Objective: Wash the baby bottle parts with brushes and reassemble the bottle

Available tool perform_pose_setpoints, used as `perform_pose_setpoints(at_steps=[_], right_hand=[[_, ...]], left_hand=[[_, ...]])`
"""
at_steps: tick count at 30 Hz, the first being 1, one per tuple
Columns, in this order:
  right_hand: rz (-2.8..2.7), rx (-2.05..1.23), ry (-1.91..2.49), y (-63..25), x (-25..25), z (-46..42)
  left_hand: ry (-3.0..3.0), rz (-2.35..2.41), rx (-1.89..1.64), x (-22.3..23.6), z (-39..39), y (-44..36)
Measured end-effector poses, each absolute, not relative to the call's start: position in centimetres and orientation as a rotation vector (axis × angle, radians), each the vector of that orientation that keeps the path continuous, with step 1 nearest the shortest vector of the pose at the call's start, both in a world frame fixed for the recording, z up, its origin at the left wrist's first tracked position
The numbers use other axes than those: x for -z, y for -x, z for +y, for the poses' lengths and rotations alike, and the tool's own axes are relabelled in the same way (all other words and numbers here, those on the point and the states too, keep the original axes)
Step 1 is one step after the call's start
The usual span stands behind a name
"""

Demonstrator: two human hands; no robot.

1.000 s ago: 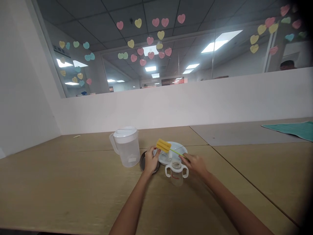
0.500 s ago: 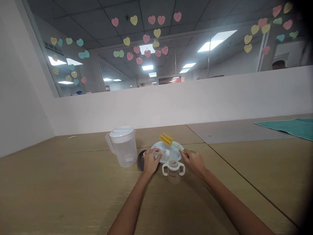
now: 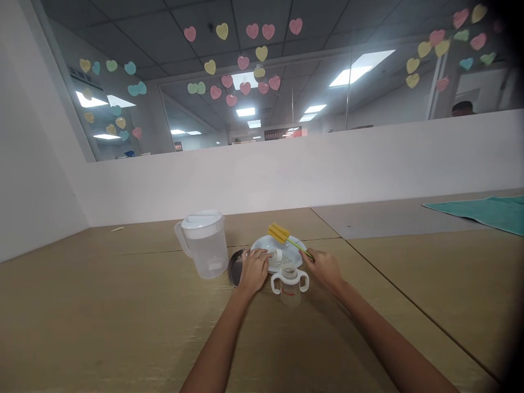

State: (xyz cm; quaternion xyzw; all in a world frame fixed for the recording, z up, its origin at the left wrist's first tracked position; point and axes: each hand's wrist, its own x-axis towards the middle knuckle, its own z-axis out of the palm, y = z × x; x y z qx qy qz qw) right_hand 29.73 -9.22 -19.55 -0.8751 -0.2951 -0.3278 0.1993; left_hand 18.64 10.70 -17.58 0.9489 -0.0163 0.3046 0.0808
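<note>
In my right hand (image 3: 325,268) is the thin green handle of a bottle brush (image 3: 279,233), its yellow sponge head raised over the far rim of a white plate (image 3: 301,244). My left hand (image 3: 254,268) lies over the plate's left edge with fingers stretched out, the tips by a baby bottle top (image 3: 279,255) with a white collar; its thumb is hidden. Whether the fingertips press on that top is hard to see. Just in front of the plate stands a clear baby bottle (image 3: 290,292), uncapped and upright, with white side handles.
A lidded clear plastic pitcher (image 3: 207,248) stands to the left. Partly behind my left hand is a dark round metal dish (image 3: 234,268). A green cloth (image 3: 487,210) lies far right on the table (image 3: 135,316), and a white wall (image 3: 262,177) rises behind.
My left hand has flattened from a pinch around the bottle top, which now sits turned on the plate. The right hand keeps the brush almost still. The view has shifted slightly.
</note>
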Motion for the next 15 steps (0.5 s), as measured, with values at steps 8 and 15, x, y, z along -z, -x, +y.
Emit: perform_pose_setpoints(at_steps=[8,15], right_hand=[[-0.806,0.898,2.464,-29.48,19.3,-9.29],[-0.806,0.932,2.477,-29.56,19.47,-9.24]], left_hand=[[-2.863,-0.082,-0.903,17.71,10.31,-18.52],[-2.824,-0.124,-0.802,17.99,10.44,-18.7]])
